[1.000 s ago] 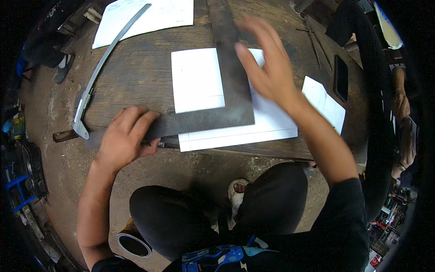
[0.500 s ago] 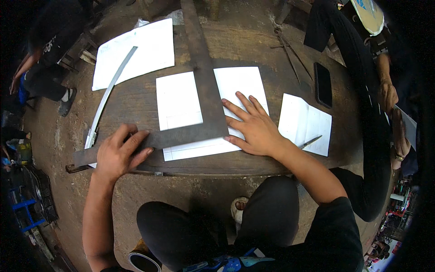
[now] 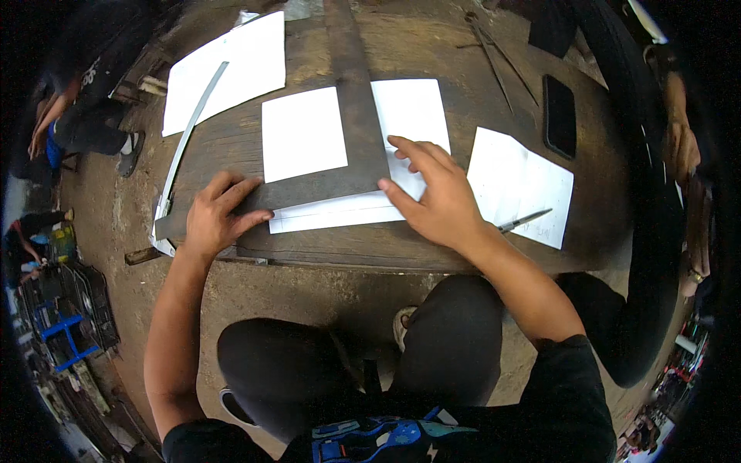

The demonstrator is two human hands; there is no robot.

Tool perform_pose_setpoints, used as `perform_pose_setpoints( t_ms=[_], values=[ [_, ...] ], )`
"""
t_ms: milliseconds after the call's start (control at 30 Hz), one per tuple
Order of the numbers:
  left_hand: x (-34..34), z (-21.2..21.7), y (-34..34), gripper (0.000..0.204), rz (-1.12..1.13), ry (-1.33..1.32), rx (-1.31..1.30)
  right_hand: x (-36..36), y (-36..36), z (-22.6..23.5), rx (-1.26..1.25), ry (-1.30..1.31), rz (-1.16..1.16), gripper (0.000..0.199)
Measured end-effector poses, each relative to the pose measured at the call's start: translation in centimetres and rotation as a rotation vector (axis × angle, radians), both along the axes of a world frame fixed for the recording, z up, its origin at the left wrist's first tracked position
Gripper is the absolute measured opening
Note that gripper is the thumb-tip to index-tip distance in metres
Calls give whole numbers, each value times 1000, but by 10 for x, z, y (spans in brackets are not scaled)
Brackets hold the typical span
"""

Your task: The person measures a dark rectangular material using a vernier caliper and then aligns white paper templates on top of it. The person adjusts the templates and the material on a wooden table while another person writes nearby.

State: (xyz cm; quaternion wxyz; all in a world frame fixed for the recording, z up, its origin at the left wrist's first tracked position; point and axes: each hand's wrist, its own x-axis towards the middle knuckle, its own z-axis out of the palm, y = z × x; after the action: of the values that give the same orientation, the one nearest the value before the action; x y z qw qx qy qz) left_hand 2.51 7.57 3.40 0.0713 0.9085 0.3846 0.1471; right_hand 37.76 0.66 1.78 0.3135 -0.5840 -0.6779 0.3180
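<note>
A large dark steel L-shaped square (image 3: 353,123) lies on a white sheet (image 3: 302,135) on the wooden table (image 3: 432,247). My left hand (image 3: 216,216) presses flat on the square's short arm near the table's left front edge. My right hand (image 3: 434,197) lies spread on the white sheet just right of the square's corner, fingers apart, thumb against the square's edge. Neither hand grips anything.
A second white sheet (image 3: 519,185) with a pen (image 3: 523,222) on it lies to the right, a black phone (image 3: 559,116) behind it. A curved metal strip (image 3: 185,147) and another sheet (image 3: 228,69) lie at the left. Other people sit at the left and right.
My right hand came down from above the square and settled flat on the sheet beside the square's corner. My left hand stayed on the short arm. The camera view shifted.
</note>
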Motion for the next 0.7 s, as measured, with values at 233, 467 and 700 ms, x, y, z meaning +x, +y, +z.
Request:
perform_pose_setpoints(
  t_ms=[233, 467, 700],
  values=[
    [-14, -9, 0, 57, 8, 14, 60, -14, 35, 4, -179, 254, -89, 55],
    [-52, -32, -3, 56, -79, -55, 73, -46, 50, -16, -202, 91, -58, 47],
    [-61, -48, -6, 55, -44, 2, 173, -52, 46, -18, -40, -240, -12, 50]
  ],
)
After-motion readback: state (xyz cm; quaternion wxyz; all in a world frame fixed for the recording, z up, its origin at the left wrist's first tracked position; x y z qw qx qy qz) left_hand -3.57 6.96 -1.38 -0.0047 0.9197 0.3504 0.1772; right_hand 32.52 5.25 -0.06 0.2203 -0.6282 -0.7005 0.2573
